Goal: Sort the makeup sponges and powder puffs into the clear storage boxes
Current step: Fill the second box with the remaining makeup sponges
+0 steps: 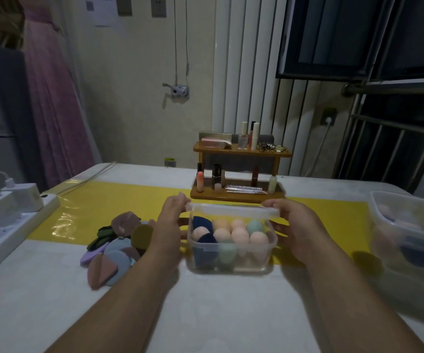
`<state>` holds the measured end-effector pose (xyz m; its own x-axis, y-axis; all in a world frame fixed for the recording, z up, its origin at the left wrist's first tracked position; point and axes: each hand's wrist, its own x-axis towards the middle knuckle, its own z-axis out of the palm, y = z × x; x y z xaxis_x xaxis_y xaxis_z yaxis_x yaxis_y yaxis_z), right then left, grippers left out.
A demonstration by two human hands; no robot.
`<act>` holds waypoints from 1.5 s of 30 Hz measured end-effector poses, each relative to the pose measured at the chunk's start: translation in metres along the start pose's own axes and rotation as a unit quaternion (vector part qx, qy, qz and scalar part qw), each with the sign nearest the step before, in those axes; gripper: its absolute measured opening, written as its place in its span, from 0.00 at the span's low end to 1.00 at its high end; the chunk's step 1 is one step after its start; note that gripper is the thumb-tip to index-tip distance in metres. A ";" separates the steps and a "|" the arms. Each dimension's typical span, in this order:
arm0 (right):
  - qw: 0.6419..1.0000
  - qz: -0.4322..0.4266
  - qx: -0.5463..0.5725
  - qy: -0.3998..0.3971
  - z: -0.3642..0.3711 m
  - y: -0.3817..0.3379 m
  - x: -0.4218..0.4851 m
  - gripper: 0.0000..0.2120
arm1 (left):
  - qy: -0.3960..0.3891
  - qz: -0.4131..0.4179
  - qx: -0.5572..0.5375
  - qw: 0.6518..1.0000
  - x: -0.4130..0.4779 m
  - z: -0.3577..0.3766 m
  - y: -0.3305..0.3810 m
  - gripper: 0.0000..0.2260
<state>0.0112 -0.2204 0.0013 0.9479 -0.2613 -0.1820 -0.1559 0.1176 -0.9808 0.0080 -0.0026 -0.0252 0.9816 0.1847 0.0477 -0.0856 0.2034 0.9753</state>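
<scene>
1. Here, at the bottom of the frame, your two forearms reach forward over the white table (231,314).
2. Just beyond them, in the lower centre, stands the clear storage box (244,267). It is packed with makeup sponges (239,236) in peach, dark blue and pale green, set close together.
3. Your left hand (172,222) pinches the left end of the clear lid (231,210). Your right hand (300,225) grips the right end, with its fingers curled over the top. The lid hangs over the box's far rim and is not pressed down.
4. Left of the box, partly behind your left wrist, the powder puffs (114,253) lie in a loose pile on the table.
5. At the right edge sits a second clear box (389,263). It is blurred, so the rounded shapes inside cannot be told apart.
6. A yellow mat (320,212) runs across the table under the far side of the first box.
7. At the left edge lies a power strip (15,240) with chargers (2,207) plugged in.
8. Farther back, in the centre, a wooden rack (241,196) holds cosmetics on two levels.
</scene>
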 end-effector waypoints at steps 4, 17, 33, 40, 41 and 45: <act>0.998 -0.033 -0.055 0.025 0.006 0.003 0.002 0.13 | -0.001 0.012 0.005 1.000 0.003 -0.002 0.002 0.07; 0.984 -0.061 -0.156 -0.057 0.001 0.000 -0.004 0.23 | -0.034 -0.033 0.024 0.999 0.013 -0.009 -0.006 0.05; 0.913 -0.058 -0.357 -0.189 -0.008 0.000 -0.008 0.39 | -0.180 -0.013 0.169 0.969 0.004 -0.010 0.002 0.15; 0.877 -0.088 -0.428 -0.200 -0.006 -0.004 -0.016 0.43 | -0.233 -0.014 0.245 0.941 0.004 -0.020 0.008 0.21; 0.874 -0.094 -0.434 -0.196 -0.005 -0.004 -0.017 0.43 | -0.231 -0.007 0.255 0.939 0.005 -0.021 0.008 0.21; 0.867 -0.120 -0.449 -0.180 -0.004 -0.004 -0.017 0.42 | -0.221 0.021 0.304 0.926 0.004 -0.021 0.009 0.21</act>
<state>-0.0057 -0.2199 0.0083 0.9831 0.1597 -0.0898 0.0576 -0.7345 -0.6762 0.0073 0.0197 -0.0211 0.9648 -0.2599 0.0404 -0.1456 -0.3999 0.9049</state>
